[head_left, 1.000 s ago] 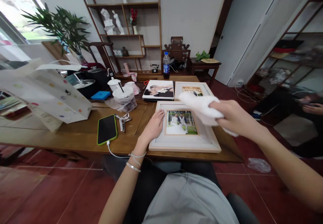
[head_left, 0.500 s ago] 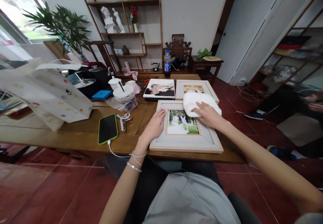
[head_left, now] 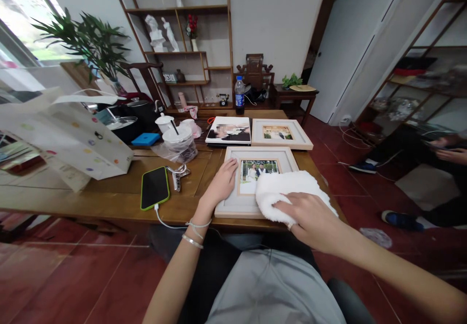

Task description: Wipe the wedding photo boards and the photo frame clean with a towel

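A pale wooden picture frame (head_left: 233,206) with a wedding photo lies at the near edge of the wooden table (head_left: 109,195). My left hand (head_left: 221,184) rests flat on the frame's left border, fingers stretched out. My right hand (head_left: 309,214) presses a white towel (head_left: 280,188) onto the frame's lower right part, fingers spread over the cloth. The towel hides that corner of the frame.
A second frame (head_left: 281,134) and a photo book (head_left: 229,130) lie behind. A charging phone (head_left: 154,187), a metal clip (head_left: 177,174), a plastic cup (head_left: 179,142), a gift bag (head_left: 69,136) and pots stand to the left. Another person's hands (head_left: 448,149) show at far right.
My right hand came down with the towel onto the frame's top right, then slid it toward me to the lower right corner. The left hand stayed put.
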`<state>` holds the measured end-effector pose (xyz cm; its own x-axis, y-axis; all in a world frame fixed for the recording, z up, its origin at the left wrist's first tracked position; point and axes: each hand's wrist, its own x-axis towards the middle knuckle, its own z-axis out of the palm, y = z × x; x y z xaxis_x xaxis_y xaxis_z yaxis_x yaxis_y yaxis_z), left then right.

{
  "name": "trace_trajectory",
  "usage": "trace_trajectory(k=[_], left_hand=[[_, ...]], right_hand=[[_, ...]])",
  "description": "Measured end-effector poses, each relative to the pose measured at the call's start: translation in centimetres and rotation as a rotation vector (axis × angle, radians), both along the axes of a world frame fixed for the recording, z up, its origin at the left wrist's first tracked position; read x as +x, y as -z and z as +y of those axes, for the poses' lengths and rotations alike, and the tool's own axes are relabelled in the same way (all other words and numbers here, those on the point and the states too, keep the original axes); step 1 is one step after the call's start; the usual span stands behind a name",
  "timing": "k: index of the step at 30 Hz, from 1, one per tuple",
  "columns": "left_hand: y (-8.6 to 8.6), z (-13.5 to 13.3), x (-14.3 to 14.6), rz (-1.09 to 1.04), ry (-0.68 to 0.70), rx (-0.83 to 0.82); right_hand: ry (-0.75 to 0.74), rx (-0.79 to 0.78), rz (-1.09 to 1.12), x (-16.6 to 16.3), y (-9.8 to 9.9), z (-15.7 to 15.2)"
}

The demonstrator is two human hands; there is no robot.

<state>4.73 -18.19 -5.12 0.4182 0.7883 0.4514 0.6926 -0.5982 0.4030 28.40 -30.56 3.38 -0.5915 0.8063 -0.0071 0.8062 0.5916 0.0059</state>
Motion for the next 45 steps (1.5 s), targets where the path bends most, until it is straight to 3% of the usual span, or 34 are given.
trace_trajectory(k=[6,13,17,22,30,35,39,45], left_hand=[[0.0,0.1,-0.2,0.022,0.001,0.005],[-0.2,0.1,-0.2,0.034,0.008,-0.013],[-0.2,0.2,-0.2,0.036,0.005,-0.015],[0.1,0.3,-0.2,0.041,0.003,-0.012],[0.0,0.1,-0.1,0.033,-0.009,0.003],[-0.1,0.0,0.0,0.034,-0.006,0.008],[0.0,0.1,-0.1,0.038,-0.001,0.014],[-0.1,0.1,-0.2,0.048,0.017,0.011]], right_hand=[[-0.010,0.128,0.086,1.0,2.2,4.0],[0.000,0.328,0.106,2.1,2.3,12.4],[0.005,0.346,0.074,1.6,2.7,14.7],[-0.052,0.240,0.025,0.6,2.8,12.6],[-0.090,-0.084,0.075,0.4,0.1,3.3],[-0.138,-0.161,0.158,-0.3,0.2,-0.5],[-0.145,-0.109,0.166,-0.6,1.4,0.4],[-0.130,0.071,0.101,0.3,2.7,6.3]])
